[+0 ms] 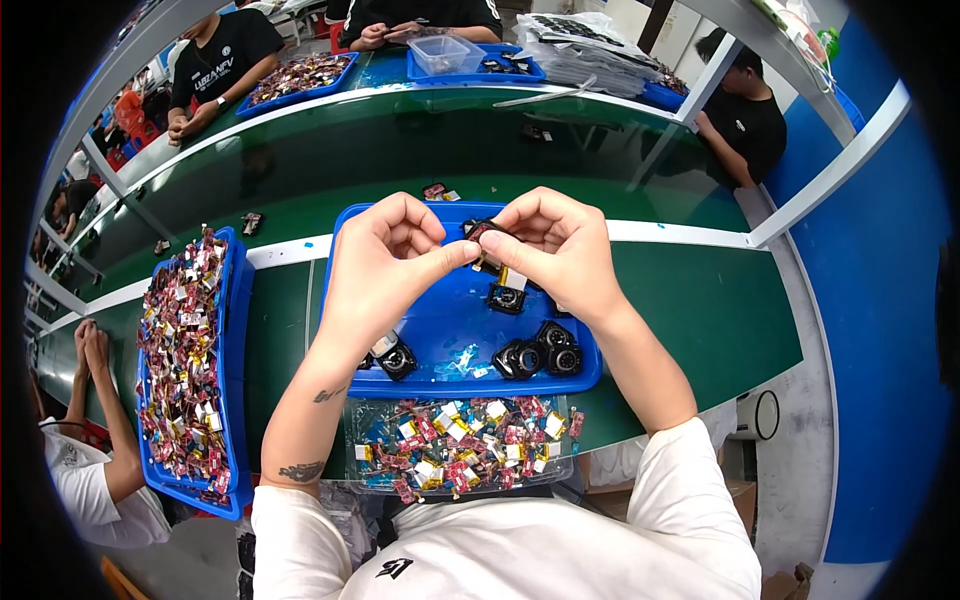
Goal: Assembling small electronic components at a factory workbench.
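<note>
Above the blue tray [430, 330], my right hand [562, 250] pinches a small black housing [484, 229] with a red circuit board showing in it. My left hand [390, 258] has its fingers curled, and its thumb tip reaches the housing's left edge. Anything pinched in that hand is hidden. Just under my right thumb is a silver and yellow battery [513, 279], beside a black round-faced housing [506, 298]. Several more black housings [540, 352] cluster at the tray's near right. Another housing [397, 361] lies by my left forearm.
A clear tray [352, 440] of red boards and batteries sits nearest me. To the left stands a long blue tray [240, 390] heaped with similar parts. Beyond the white rail [660, 234] runs a green belt [350, 150] with a few loose pieces. Co-workers sit around; metal posts frame the bench.
</note>
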A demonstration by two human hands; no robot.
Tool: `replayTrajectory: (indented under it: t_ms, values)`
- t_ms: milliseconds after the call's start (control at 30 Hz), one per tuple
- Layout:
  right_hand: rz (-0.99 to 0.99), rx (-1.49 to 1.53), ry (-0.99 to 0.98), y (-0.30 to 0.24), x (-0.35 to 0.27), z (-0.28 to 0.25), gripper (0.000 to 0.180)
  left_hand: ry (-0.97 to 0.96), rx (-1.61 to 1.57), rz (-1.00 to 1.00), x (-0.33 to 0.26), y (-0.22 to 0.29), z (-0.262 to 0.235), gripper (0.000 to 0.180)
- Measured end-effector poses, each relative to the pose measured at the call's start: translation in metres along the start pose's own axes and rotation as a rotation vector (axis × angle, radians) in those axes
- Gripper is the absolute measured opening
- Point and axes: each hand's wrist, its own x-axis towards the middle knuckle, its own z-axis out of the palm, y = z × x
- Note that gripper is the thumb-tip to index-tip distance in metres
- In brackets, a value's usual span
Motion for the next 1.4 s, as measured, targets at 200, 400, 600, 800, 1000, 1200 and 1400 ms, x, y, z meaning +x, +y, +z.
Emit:
replayTrajectory:
  t_ms: [200,400,600,800,1000,1200,1400]
  values:
    - [0.048,-0.239,0.269,0.046,0.049,-0.073,0.02,0.103,-0.03,0.061,-0.002,0.015,-0.012,0.014]
    - [0.505,-0.692,0.619,0.15,0.066,-0.173,0.025,0.309,-0.009,0.242,-0.006,0.022,-0.024,0.031]
    - [0.159,-1.404,0.6,0.151,0.064,-0.169,0.034,0.283,-0.058,0.302,0.001,0.02,-0.024,0.027]
    - [-0.326,-0.604,-0.438,0.028,0.013,0.007,0.019,0.34,0.034,0.25,-0.004,0.018,-0.031,0.039]
    - [-0.604,-0.995,-0.858,0.008,-0.051,0.074,0.022,0.28,-0.026,0.307,-0.004,0.021,-0.026,0.038]
    - [-0.249,-0.389,-0.777,-0.002,-0.048,0.062,0.009,0.048,-0.049,0.253,-0.007,0.022,-0.025,0.02]
    - [-0.024,-0.018,-0.366,-0.029,-0.025,0.033,0.02,-0.054,0.171,0.195,-0.012,0.028,-0.022,0.017]
